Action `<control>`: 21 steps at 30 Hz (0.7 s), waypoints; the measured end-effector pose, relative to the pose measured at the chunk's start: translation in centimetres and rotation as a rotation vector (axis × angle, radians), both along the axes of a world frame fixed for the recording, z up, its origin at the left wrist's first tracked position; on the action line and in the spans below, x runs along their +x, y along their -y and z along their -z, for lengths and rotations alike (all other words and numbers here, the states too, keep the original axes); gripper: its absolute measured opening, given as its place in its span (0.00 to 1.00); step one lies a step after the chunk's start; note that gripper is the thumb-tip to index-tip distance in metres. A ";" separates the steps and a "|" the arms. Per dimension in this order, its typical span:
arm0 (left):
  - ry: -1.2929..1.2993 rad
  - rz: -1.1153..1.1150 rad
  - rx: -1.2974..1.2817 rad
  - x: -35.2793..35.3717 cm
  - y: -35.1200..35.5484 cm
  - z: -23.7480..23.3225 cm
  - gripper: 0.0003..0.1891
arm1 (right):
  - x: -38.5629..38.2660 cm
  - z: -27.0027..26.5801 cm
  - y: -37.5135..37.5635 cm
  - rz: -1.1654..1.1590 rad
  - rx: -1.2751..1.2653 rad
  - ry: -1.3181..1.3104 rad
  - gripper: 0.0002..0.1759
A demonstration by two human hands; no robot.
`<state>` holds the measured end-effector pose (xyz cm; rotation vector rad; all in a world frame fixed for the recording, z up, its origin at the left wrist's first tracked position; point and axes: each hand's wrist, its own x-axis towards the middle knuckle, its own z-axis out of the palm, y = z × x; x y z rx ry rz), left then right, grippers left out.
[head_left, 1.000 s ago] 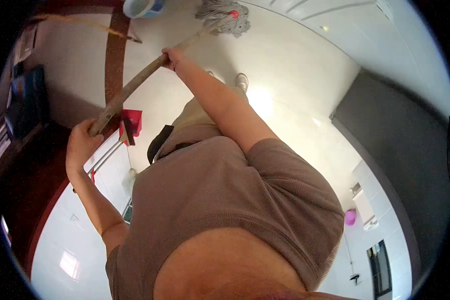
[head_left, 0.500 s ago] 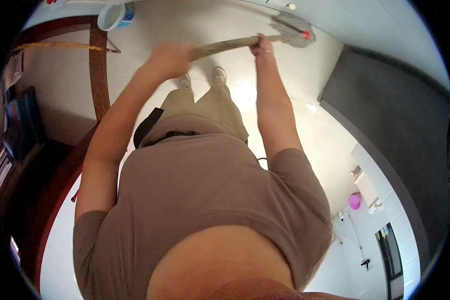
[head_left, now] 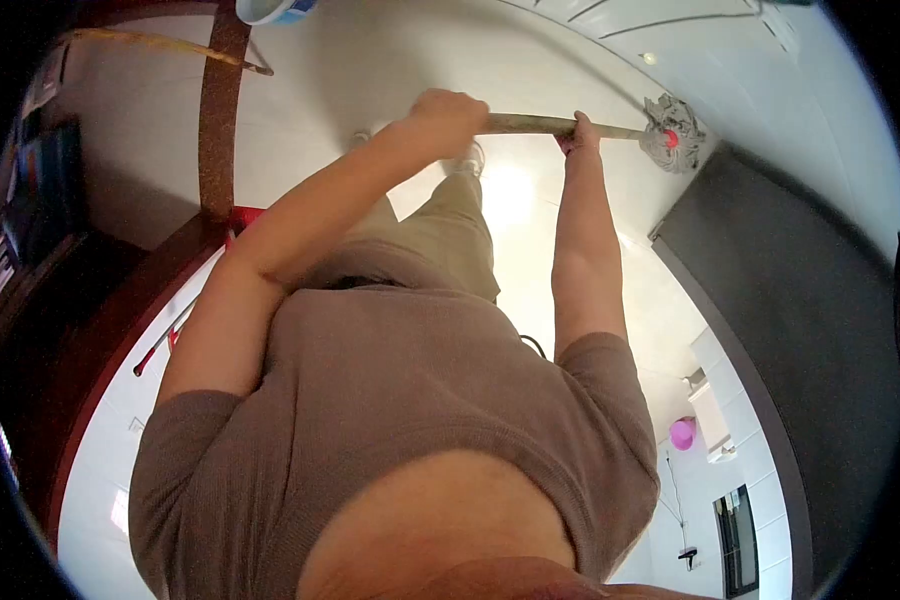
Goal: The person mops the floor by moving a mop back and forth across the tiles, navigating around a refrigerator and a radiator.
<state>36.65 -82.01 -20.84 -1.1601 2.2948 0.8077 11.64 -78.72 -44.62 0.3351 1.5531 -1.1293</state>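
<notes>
Both left hand (head_left: 450,110) and right hand (head_left: 578,131) clench the mop handle (head_left: 526,124) behind the mop head (head_left: 667,137); I judge mopping midway.

Nothing readable is coming through here: no words, numbers, brands or signs anywhere. The bucket (head_left: 270,8) at the top edge is showing a blue band, but any print on it is too small to tell. The things on the dark shelf (head_left: 30,200) at left are blurring out completely.
</notes>
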 end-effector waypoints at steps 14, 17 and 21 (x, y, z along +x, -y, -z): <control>0.280 -0.488 -0.036 34.2 -2.9 -9.6 0.18 | 35.5 -2.5 7.2 -0.524 0.018 -0.037 0.22; 0.276 -0.683 -0.071 40.9 -6.0 -11.9 0.15 | 45.3 -2.2 7.0 -0.665 -0.020 0.011 0.19; 0.278 -0.816 -0.133 47.4 -11.4 -13.6 0.15 | 56.3 -2.3 5.5 -0.808 0.001 0.139 0.18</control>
